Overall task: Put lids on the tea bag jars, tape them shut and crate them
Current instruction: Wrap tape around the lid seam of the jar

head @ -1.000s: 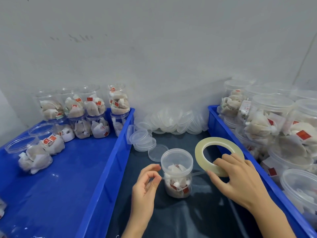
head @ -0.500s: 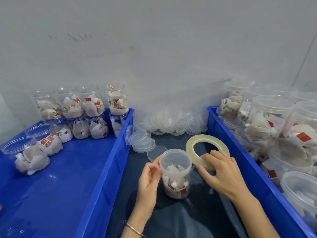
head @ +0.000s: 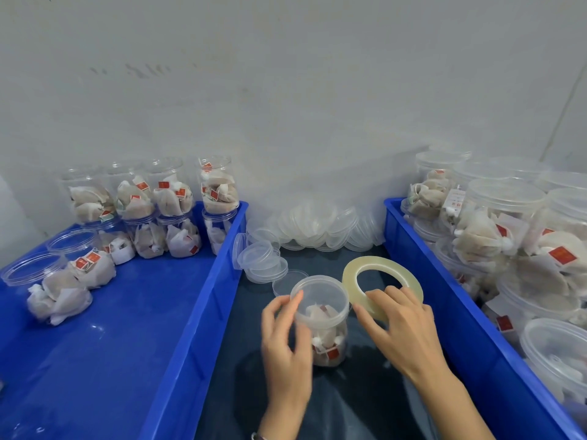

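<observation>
Hands meet at a lidded tea bag jar (head: 322, 322) standing upright on the dark surface (head: 349, 404) between two blue crates. Left hand (head: 286, 341) curls its fingers round the jar's near-left side at the lid. Right hand (head: 403, 328) grips the tape roll (head: 381, 274), tilted and touching the jar's right side. Farther back lie loose lids (head: 317, 227). Left crate (head: 203, 312) holds finished jars (head: 152, 211); right crate (head: 451, 312) holds more jars.

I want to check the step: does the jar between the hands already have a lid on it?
Yes, the jar between the left hand and right hand wears a translucent lid on top.
</observation>
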Motion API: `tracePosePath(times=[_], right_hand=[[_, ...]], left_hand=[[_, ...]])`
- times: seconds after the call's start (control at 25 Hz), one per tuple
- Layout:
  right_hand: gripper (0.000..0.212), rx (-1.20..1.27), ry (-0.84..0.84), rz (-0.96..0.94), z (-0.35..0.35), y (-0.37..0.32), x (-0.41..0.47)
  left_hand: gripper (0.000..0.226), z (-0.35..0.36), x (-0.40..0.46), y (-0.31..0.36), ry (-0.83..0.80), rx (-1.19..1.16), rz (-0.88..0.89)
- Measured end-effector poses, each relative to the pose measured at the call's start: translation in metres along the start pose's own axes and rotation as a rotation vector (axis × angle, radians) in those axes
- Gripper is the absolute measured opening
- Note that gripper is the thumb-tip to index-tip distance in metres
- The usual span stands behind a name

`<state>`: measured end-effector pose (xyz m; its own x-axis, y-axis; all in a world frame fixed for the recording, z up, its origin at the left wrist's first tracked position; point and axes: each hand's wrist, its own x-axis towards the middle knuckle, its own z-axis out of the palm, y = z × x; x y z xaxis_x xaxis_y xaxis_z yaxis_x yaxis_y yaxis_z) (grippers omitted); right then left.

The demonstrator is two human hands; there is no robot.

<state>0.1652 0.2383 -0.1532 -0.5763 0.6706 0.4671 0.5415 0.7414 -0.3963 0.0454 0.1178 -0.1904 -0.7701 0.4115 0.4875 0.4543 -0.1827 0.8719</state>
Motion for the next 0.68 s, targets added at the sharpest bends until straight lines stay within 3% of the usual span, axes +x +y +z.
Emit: tracePosePath(times=[0.08, 0.16, 0.32, 0.52, 0.68], right_hand=[[0.038, 0.028, -0.045, 0.011, 0.0, -0.002, -0.004], [0.05, 0.046, -0.111, -0.007, -0.003, -0.001, -0.006], [0.05, 0.076, -0.179, -0.033, -0.015, 0.006, -0.007], [0.051, -0.209, -0.199, -0.122, -0.032, 0.008, -0.008], [0.042, -0.266, -0.208, -0.114, -0.042, 0.017, -0.001]], left_hand=[[0.07, 0.012, -0.01, 0.009, -0.103, 0.051, -0.003], [0.099, 0.022, -0.009, 0.012, -0.095, 0.101, -0.036], [0.083, 0.019, 0.011, 0.015, -0.089, 0.116, -0.102], [0.073, -0.014, 0.037, 0.007, -0.287, 0.1, -0.24], [0.073, -0.033, 0.045, 0.003, -0.395, 0.058, -0.249]])
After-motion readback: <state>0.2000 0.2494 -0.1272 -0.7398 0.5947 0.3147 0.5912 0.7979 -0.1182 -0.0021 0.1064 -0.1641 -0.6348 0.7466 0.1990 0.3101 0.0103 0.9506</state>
